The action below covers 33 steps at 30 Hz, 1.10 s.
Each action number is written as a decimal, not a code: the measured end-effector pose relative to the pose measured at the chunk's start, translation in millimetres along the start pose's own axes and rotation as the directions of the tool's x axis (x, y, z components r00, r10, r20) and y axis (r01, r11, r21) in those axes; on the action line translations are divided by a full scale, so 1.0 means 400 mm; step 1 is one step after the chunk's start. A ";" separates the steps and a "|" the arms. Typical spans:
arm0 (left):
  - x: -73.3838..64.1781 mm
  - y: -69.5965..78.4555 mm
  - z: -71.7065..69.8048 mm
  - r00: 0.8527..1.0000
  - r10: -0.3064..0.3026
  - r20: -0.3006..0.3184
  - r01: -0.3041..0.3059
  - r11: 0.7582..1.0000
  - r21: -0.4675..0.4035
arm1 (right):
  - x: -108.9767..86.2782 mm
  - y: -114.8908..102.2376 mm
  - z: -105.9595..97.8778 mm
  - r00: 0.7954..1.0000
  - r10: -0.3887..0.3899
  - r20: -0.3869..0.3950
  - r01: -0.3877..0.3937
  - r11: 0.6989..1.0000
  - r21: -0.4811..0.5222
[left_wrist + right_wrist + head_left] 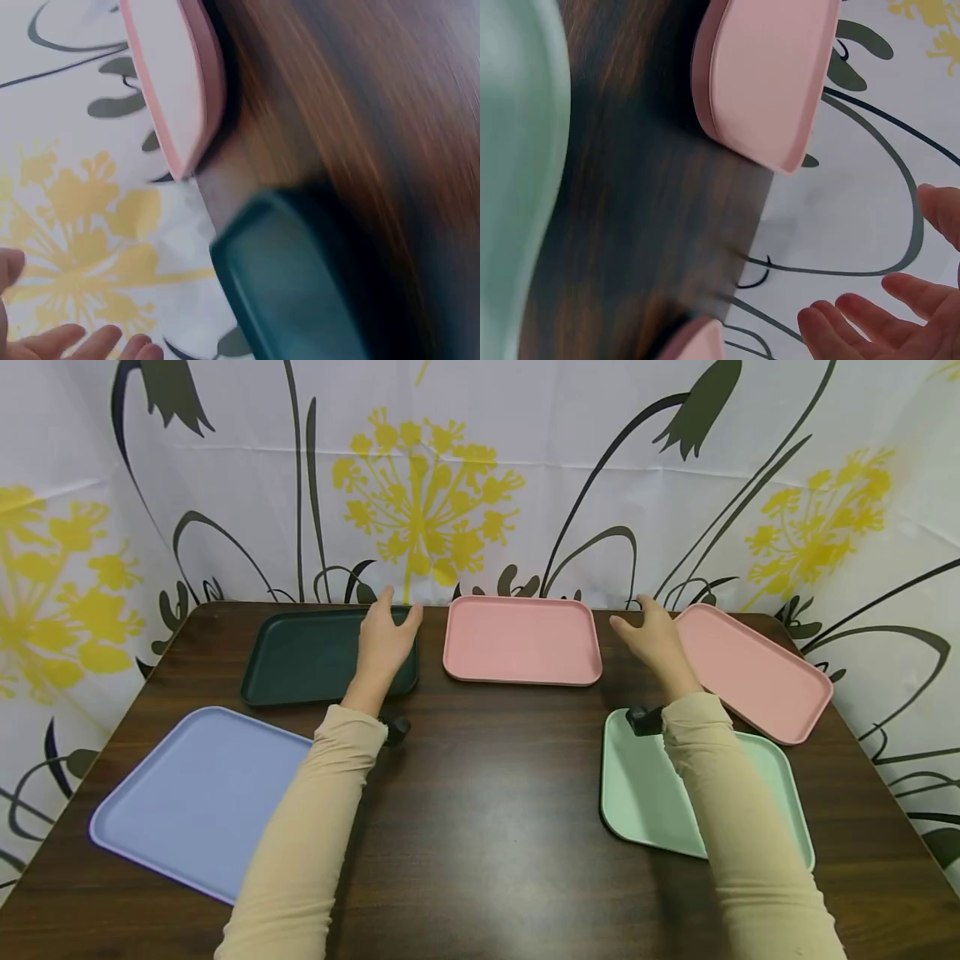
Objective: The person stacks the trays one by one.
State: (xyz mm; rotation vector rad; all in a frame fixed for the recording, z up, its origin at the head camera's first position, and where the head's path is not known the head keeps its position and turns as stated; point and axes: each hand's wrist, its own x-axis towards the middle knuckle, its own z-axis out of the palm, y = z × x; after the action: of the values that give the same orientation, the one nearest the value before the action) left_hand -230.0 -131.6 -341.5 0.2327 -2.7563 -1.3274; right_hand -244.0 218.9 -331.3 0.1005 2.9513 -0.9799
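My left hand (382,639) hovers over the right part of the dark green tray (311,652), thumb and fingers spread, holding nothing. Just right of it a pink tray (522,642) lies at the table's back edge. My right hand (656,643) reaches in between that tray and a second, angled pink tray (757,672), its fingers apart with nothing in them. Under the right forearm lies a mint green tray (645,789), partly covered by the sleeve. In the wrist views, the left fingers (97,343) and right fingers (877,319) appear loosely extended, touching no tray.
A light blue tray (202,802) sits at the left, its right side hidden behind the left sleeve. All the trays rest on a dark wooden table (487,827). Directly behind the table's back edge hangs a white cloth (247,468) with yellow and grey flowers.
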 end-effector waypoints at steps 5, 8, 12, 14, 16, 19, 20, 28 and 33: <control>0.000 0.005 0.024 1.000 -0.026 0.016 0.028 0.994 -0.103 | 0.003 0.002 0.017 0.998 0.049 0.037 -0.052 0.996 0.078; 0.000 0.006 0.036 0.998 -0.059 0.034 0.063 0.985 -0.160 | 0.006 0.004 0.028 0.995 0.078 0.059 -0.084 0.990 0.112; 0.000 0.005 0.053 0.994 -0.093 0.058 0.104 0.968 -0.230 | 0.014 0.012 0.043 0.991 0.107 0.083 -0.118 0.983 0.140; 0.000 0.004 0.061 0.992 -0.108 0.071 0.123 0.957 -0.263 | 0.018 0.017 0.051 0.988 0.117 0.098 -0.132 0.979 0.157; 0.000 0.002 0.068 0.989 -0.117 0.089 0.137 0.951 -0.276 | 0.020 0.021 0.059 0.986 0.122 0.112 -0.140 0.975 0.173; 0.001 -0.004 0.077 0.984 -0.128 0.125 0.159 0.944 -0.287 | 0.020 0.026 0.069 0.982 0.125 0.139 -0.153 0.966 0.207; 0.001 -0.006 0.079 0.982 -0.128 0.139 0.163 0.945 -0.284 | 0.019 0.026 0.073 0.981 0.128 0.148 -0.159 0.961 0.225; -0.002 -0.011 0.093 0.973 -0.127 0.195 0.178 0.945 -0.274 | 0.214 0.246 0.197 0.969 0.113 0.218 -0.204 0.864 0.460; -0.001 -0.016 0.106 0.968 -0.134 0.214 0.190 0.944 -0.271 | 0.447 0.514 0.351 0.976 0.084 0.203 -0.179 0.841 0.510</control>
State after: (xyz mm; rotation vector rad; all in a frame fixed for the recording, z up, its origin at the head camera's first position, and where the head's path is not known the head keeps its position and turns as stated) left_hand -234.6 -102.6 -373.1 0.3347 -2.6901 -1.8683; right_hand -406.7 308.6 -575.4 0.2142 2.4011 -1.6517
